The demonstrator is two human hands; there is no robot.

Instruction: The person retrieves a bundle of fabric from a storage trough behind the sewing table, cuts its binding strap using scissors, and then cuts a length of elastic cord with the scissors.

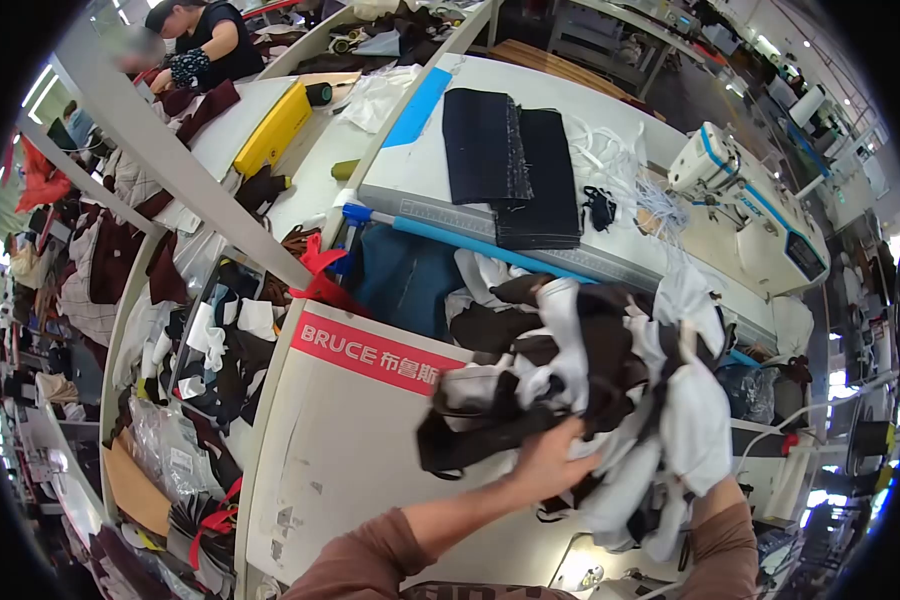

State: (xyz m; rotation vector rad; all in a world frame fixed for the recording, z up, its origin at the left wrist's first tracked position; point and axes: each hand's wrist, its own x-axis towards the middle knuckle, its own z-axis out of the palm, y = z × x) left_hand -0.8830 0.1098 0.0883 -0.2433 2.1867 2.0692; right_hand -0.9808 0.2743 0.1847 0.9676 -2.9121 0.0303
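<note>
One messy bundle [610, 350] at 4 o'clock on my feed, by the BRUCE-labelled tabletop [370, 440]. Loose ends dangle, so I'd worry about one snagging the blue bar [470, 243] or pieces slipping out. Left hand's [545, 468] fingers press into cloth, can't tell if clamped; right hand's [715, 492] are hidden. Stuff's floppy, dark brown and white, all jumbled.

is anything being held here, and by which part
A bundle of dark and white cloth, held at its near side by the left hand; cloth hides the right hand, so its hold can't be told.
</note>
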